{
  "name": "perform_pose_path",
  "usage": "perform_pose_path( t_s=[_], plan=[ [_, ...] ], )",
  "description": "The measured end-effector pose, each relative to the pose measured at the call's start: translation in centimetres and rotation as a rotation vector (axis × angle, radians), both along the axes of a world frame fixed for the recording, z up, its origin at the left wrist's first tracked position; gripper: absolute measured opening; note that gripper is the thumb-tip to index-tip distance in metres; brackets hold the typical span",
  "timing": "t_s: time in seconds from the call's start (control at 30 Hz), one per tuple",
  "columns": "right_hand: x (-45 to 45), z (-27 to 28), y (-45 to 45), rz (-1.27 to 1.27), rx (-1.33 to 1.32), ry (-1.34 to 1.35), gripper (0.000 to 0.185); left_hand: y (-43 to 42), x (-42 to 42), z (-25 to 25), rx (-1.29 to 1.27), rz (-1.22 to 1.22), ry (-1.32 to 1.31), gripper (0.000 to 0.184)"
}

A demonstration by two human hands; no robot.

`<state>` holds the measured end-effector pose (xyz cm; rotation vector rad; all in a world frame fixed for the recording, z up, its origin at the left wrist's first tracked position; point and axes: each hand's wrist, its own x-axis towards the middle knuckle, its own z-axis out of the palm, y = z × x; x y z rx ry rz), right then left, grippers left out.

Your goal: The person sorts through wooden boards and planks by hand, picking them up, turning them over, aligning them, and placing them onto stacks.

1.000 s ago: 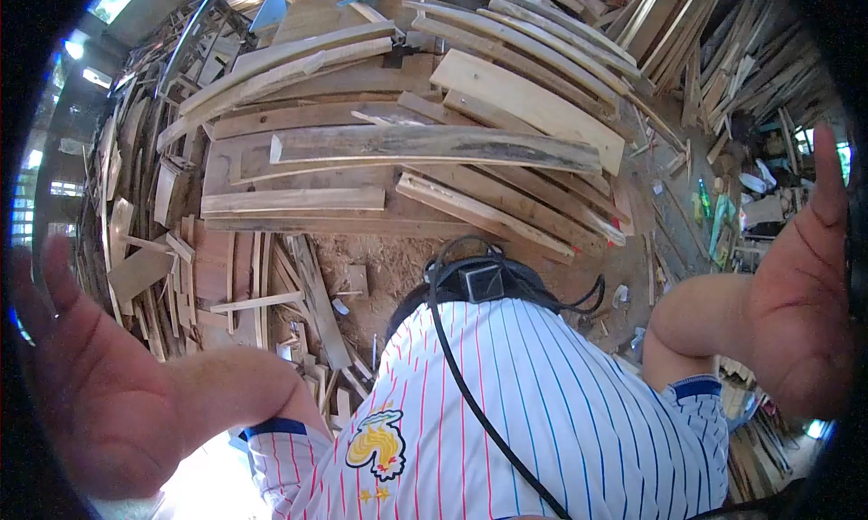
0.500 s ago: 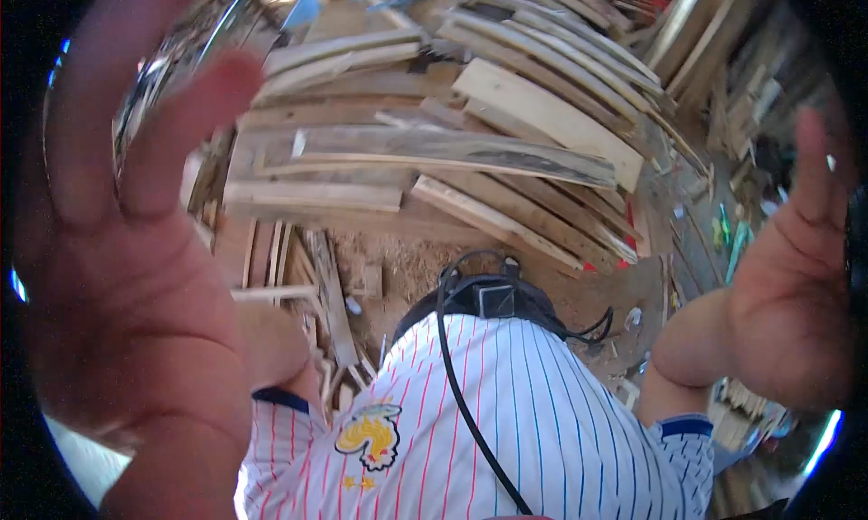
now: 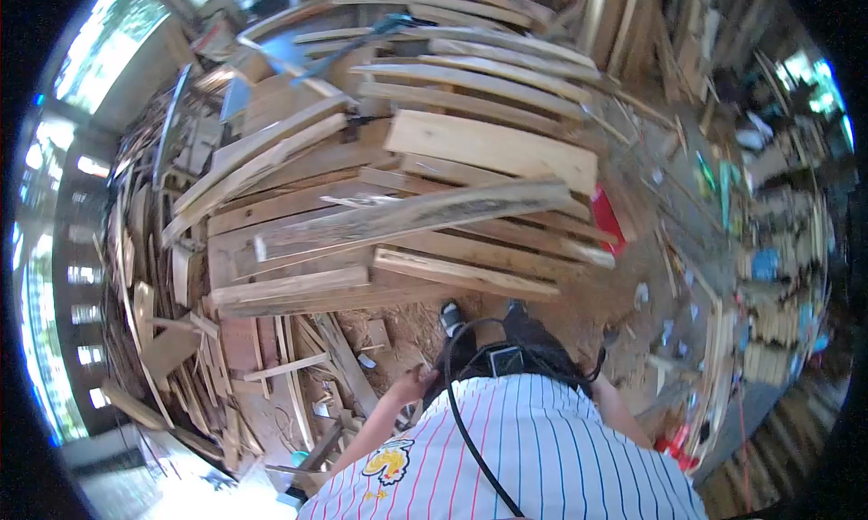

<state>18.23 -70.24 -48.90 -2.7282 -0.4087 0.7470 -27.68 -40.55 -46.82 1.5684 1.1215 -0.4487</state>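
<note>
My left hand (image 3: 418,381) hangs low beside my left thigh, near the dark trousers (image 3: 470,355). Its fingers are small and blurred, so whether they are open or closed does not show. On the other side, my right hand (image 3: 604,392) is down by my right hip, mostly hidden next to the dark waist pouch and cable; its fingers cannot be made out. In front of me a wide stack of planks carries a grey weathered board (image 3: 416,217) lying slantwise. Behind that lies a pale wide plank (image 3: 493,149), and a shorter pale plank (image 3: 466,274) is at the near edge.
Scrap wood (image 3: 176,348) is heaped on the left, with offcuts and sawdust on the floor (image 3: 402,335). A red object (image 3: 608,222) shows at the stack's right end. Stacked wood pieces (image 3: 773,326) line the right side. A black cable (image 3: 461,430) runs down my striped shirt.
Both my hands have dropped from raised, close to the camera with spread fingers, down to my sides. The view has shifted, showing more of the room and my feet.
</note>
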Motion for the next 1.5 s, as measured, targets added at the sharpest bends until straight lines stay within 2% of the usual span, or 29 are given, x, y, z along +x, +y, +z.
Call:
perform_pose_path(
  t_s=[0.03, 0.07, 0.1, 0.13, 0.17, 0.2, 0.23, 0.3, 0.33, 0.43, 0.5, 0.57, 0.63, 0.67, 0.7, 0.73, 0.8, 0.87, 0.97, 1.03, 1.13, 1.17, 1.2, 1.23, 1.3, 1.33, 1.4, 1.47, 1.5],
  plan=[
    [-0.9, -6.9, -5.1, 0.417, 0.041, -0.236, 0.061, -2.1, 0.5, -4.0, -0.111, -0.032, -0.086, 0.069],
    [-1.5, 3.6, -0.4, 0.21, -0.217, 0.525, 0.052, -2.7, 2.8, -2.9, -0.268, 0.2, -0.107, 0.07],
    [-1.0, 4.8, 0.6, -0.345, 0.087, 0.777, 0.054, -3.2, 4.9, -1.9, -0.421, 0.425, -0.108, 0.071],
    [-1.0, 11.3, 4.9, -0.407, -0.078, 0.774, 0.05, -4.6, 5.6, -8.2, -0.444, 0.464, -0.316, 0.072],
    [0.6, 12.0, 4.6, -0.193, 0.033, 0.862, 0.04, -4.8, 5.6, -10.8, -0.116, 0.21, -1.048, 0.066],
    [2.4, 4.4, 0.5, -0.218, 0.028, 0.68, 0.035, -4.1, 6.8, -5.2, -0.167, 0.163, -1.032, 0.066],
    [3.2, 13.5, 5.5, -0.275, 0.065, 0.712, 0.03, -1.2, 12.2, 3.2, -0.424, 0.354, -0.126, 0.056],
    [6.1, 11.4, 3.7, -0.151, 0.322, 0.683, 0.023, -0.5, 13.0, -3.0, 0.037, -0.331, -0.02, 0.044],
    [7.4, 11.8, 3.5, -0.16, 0.331, 0.688, 0.023, -0.8, 13.3, -4.5, 0.049, -0.218, -0.24, 0.039],
    [11.8, 13.2, 3.3, -0.049, 0.401, 0.742, 0.019, -0.3, 17.7, -3.6, 0.194, -0.397, -0.157, 0.04],
    [15.3, 11.1, 0.7, 0.013, 0.504, 0.725, 0.02, -1.0, 18.2, -12.3, 0.08, -0.241, -0.221, 0.042],
    [19.8, 9.0, -3.1, 0.02, 0.592, 0.826, 0.02, -3.0, 24.9, -11.4, -0.167, -0.115, 0.179, 0.043],
    [23.5, 9.0, -5.6, -0.2, 0.602, 0.715, 0.019, -4.8, 29.0, -11.8, 0.028, -0.099, 0.083, 0.043],
    [25.7, 9.3, -7.0, -0.103, 0.59, 0.583, 0.017, -6.6, 30.9, -7.7, 0.035, -0.083, 0.107, 0.043],
    [27.7, 9.4, -8.4, -0.093, 0.593, 0.602, 0.017, -7.2, 36.8, -3.2, 0.225, -0.18, -0.059, 0.043],
    [29.7, 9.7, -9.7, -0.194, 0.626, 0.591, 0.018, -7.4, 41.2, 0.3, 0.185, -0.245, -0.084, 0.042],
    [33.8, 9.9, -12.0, -0.281, 0.648, 0.579, 0.018, -8.1, 48.0, 4.2, 0.14, -0.291, -0.112, 0.042],
    [37.5, 9.3, -13.2, -0.404, 0.666, 0.588, 0.024, -8.3, 52.9, 6.5, -0.185, -0.099, -0.214, 0.042],
    [42.7, 4.8, -16.6, -0.484, 0.765, 0.533, 0.029, -8.2, 59.1, 12.6, -0.024, -0.245, -0.233, 0.041],
    [43.1, 6.8, -16.5, -0.591, 0.789, 0.371, 0.025, -7.6, 60.5, 9.9, -0.05, -0.294, -0.272, 0.043],
    [42.3, 7.5, -18.2, -0.595, 0.764, 0.297, 0.016, -4.7, 63.1, 5.0, 0.064, -0.643, -0.178, 0.044],
    [40.7, 7.7, -19.1, -0.368, 0.442, 0.091, 0.015, -4.3, 64.4, 4.4, 0.162, -0.742, -0.067, 0.04],
    [39.3, 8.3, -20.0, -0.129, 0.106, -0.104, 0.014, -3.4, 66.3, 5.7, 0.203, -1.03, -0.047, 0.039],
    [38.5, 6.5, -22.8, -0.58, 0.475, 0.495, 0.014, -2.5, 68.0, 6.9, 0.248, -1.305, -0.025, 0.039],
    [35.2, 2.5, -26.2, 0.15, -0.011, -0.305, 0.018, -1.2, 71.6, 5.2, 0.257, -1.283, -0.03, 0.037],
    [34.8, 4.0, -26.4, 0.125, 0.08, -0.26, 0.019, -0.8, 72.9, 3.3, 0.24, -1.252, -0.001, 0.039],
    [35.7, 5.0, -26.4, 0.101, 0.158, -0.185, 0.021, -0.2, 75.1, -1.4, 0.378, -1.137, -0.192, 0.035],
    [36.7, 4.5, -27.8, -0.521, 0.232, 0.096, 0.018, 0.4, 81.6, -8.0, 0.238, -1.296, 0.105, 0.036],
    [38.9, 4.8, -27.3, -0.519, 0.238, 0.099, 0.018, 0.3, 83.7, -8.9, 0.235, -1.186, -0.048, 0.035]
  ],
)
